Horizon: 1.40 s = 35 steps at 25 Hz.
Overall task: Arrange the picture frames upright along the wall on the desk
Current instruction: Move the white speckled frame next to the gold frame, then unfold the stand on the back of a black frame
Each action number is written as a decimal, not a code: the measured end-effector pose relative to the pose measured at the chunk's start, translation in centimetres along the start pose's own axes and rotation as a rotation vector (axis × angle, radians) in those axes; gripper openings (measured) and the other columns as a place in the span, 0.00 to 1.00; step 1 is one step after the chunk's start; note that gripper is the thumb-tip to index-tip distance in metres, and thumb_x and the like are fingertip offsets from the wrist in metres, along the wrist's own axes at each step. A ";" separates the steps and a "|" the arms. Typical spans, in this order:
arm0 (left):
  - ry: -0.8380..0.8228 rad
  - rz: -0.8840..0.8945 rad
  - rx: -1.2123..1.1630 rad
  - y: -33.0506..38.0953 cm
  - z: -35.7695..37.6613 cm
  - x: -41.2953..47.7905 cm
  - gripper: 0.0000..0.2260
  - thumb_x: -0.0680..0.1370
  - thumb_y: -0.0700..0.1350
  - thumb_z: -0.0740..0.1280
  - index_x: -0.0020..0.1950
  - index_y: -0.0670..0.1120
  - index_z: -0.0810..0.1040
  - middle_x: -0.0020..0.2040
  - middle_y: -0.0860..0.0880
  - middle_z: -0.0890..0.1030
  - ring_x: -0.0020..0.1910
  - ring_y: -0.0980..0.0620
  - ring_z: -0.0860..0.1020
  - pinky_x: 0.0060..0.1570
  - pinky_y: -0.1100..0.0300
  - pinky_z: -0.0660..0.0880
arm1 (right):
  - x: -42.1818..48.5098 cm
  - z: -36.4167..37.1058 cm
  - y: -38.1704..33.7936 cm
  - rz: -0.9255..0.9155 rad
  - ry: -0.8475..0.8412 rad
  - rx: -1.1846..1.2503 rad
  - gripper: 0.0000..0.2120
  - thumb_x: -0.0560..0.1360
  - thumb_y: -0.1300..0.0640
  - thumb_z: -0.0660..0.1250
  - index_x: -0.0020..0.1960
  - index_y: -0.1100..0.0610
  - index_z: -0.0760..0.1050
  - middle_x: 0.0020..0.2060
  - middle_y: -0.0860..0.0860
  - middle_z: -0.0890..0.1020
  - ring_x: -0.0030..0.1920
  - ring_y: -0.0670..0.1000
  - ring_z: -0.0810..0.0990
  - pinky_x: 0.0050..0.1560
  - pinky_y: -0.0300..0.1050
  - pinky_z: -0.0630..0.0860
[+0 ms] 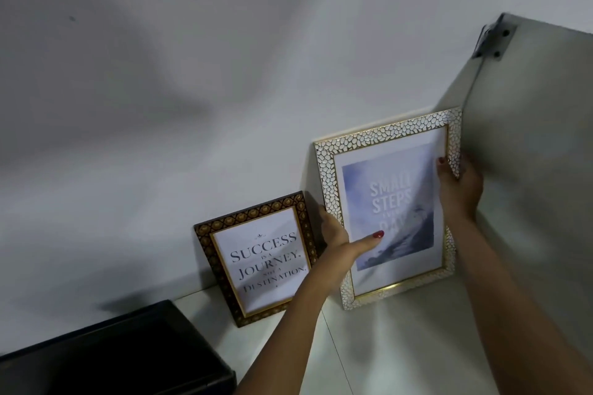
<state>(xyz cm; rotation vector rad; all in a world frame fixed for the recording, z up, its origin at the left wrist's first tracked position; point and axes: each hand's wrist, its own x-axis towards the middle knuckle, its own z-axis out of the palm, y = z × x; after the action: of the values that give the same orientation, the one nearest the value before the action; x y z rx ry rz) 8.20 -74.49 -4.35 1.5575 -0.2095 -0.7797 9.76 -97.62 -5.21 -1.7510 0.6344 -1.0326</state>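
A large white-and-gold mosaic frame (pixel 394 131) with a blue "Small Steps" print stands upright on the white desk (pixel 401 346), leaning against the wall. My left hand (pixel 340 240) grips its left edge, thumb lying across the glass. My right hand (pixel 460 183) holds its right edge near the top. To the left, a smaller dark brown-and-gold frame (pixel 205 234) reading "Success is a Journey, not a Destination" leans upright against the wall, untouched.
A black box-like object (pixel 122 353) sits at the desk's front left. A grey side panel (pixel 539 138) with a metal bracket (pixel 494 38) closes off the right, right beside the large frame. The white wall (pixel 192 106) runs behind both frames.
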 end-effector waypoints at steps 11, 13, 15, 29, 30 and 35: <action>0.044 0.136 0.059 -0.4 -0.1 -0.3 0.43 0.76 0.46 0.66 0.71 0.58 0.31 0.76 0.56 0.37 0.75 0.57 0.43 0.76 0.51 0.46 | -0.1 0.7 0.9 -0.014 -0.035 -0.178 0.28 0.70 0.40 0.58 0.60 0.60 0.70 0.56 0.63 0.78 0.56 0.62 0.76 0.57 0.56 0.74; 0.079 0.141 0.104 -0.6 -0.1 -0.8 0.41 0.77 0.45 0.64 0.71 0.57 0.31 0.76 0.56 0.36 0.75 0.56 0.41 0.76 0.51 0.45 | -2.9 0.1 0.5 0.003 -0.034 -0.247 0.30 0.72 0.45 0.61 0.67 0.61 0.62 0.65 0.64 0.70 0.65 0.61 0.68 0.67 0.55 0.67; 0.101 0.130 0.121 -0.7 -0.2 -1.2 0.41 0.77 0.45 0.64 0.71 0.57 0.31 0.76 0.55 0.35 0.75 0.56 0.39 0.76 0.50 0.44 | -7.0 -0.5 0.1 -0.041 -0.077 -0.258 0.30 0.72 0.55 0.64 0.69 0.65 0.58 0.68 0.66 0.64 0.69 0.61 0.62 0.70 0.46 0.59; 0.448 0.015 0.158 -15.7 2.2 -21.2 0.25 0.75 0.33 0.63 0.64 0.56 0.61 0.64 0.54 0.66 0.69 0.51 0.65 0.70 0.54 0.65 | -30.4 -12.9 1.1 0.338 -0.840 -0.422 0.15 0.71 0.63 0.67 0.57 0.65 0.73 0.51 0.61 0.78 0.47 0.60 0.78 0.48 0.53 0.75; 0.497 -0.007 0.235 -16.9 2.2 -22.9 0.24 0.74 0.34 0.63 0.64 0.55 0.62 0.64 0.54 0.67 0.68 0.51 0.66 0.69 0.56 0.65 | -31.0 -13.5 1.1 0.332 -0.876 -0.505 0.15 0.70 0.62 0.68 0.56 0.66 0.73 0.49 0.62 0.78 0.46 0.60 0.77 0.47 0.52 0.74; 0.506 -0.368 0.400 -21.1 3.8 -27.4 0.33 0.71 0.39 0.66 0.72 0.44 0.54 0.72 0.43 0.60 0.69 0.43 0.64 0.64 0.55 0.69 | -34.1 -15.9 2.0 0.542 -0.871 -0.794 0.28 0.67 0.51 0.70 0.64 0.59 0.67 0.56 0.62 0.74 0.56 0.64 0.74 0.56 0.53 0.72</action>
<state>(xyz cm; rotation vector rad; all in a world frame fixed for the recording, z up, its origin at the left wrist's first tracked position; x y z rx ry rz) -21.12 -58.63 -14.34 2.1568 0.3219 -0.6178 -21.10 -79.23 -16.51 -2.2427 0.9121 0.4504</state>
